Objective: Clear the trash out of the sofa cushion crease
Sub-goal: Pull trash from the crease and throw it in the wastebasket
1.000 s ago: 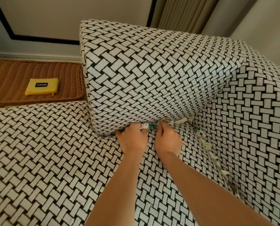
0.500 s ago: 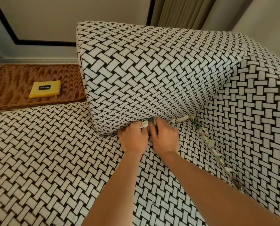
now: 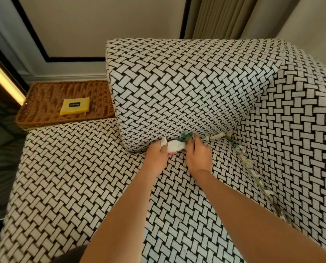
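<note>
At the centre of the frame a white wad (image 3: 174, 145) of trash is gripped by both hands, the left hand (image 3: 156, 154) closed on its left end and the right hand (image 3: 198, 155) closed on its right end, just below the back cushion (image 3: 186, 88). More scraps (image 3: 241, 150) are seen lodged along the crease toward the lower right. A yellow pouch (image 3: 75, 108) is laid in the wicker tray (image 3: 44, 95) at the upper left.

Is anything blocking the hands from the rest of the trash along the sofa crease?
Nothing visible does. The left hand and right hand already grip white wrappers at the back cushion base. The remaining trash line lies exposed along the right-side crease, though deeper pieces may be hidden.
</note>
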A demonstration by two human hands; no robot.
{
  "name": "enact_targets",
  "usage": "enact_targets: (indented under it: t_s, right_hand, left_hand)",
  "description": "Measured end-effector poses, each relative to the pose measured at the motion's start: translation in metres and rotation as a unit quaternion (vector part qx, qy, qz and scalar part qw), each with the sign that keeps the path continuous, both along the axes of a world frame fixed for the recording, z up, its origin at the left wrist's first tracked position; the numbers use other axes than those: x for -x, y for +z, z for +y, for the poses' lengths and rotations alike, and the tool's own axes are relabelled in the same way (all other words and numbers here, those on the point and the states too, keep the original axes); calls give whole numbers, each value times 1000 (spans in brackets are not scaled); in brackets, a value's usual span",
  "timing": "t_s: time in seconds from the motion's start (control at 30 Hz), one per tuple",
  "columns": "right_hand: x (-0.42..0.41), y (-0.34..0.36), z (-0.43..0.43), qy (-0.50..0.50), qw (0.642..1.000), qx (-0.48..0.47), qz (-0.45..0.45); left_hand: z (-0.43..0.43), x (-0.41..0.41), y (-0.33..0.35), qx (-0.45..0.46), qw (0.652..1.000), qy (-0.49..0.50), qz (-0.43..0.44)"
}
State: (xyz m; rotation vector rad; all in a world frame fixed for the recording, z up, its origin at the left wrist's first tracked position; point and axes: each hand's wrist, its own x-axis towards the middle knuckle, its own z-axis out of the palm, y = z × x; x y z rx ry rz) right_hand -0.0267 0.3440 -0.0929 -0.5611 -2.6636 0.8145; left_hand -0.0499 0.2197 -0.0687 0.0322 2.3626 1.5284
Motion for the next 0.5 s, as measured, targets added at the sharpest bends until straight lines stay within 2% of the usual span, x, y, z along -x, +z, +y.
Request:
enact_targets:
  t_s: [0.3, 0.5]
  right_hand:
    - [-41, 11, -16, 33, 994, 103, -8]
    - [-82, 26, -29, 82, 984, 134, -79]
  left_hand:
    - [-30, -50, 23, 72, 995, -32, -53]
    - [-44, -93, 42, 73, 990, -34, -113]
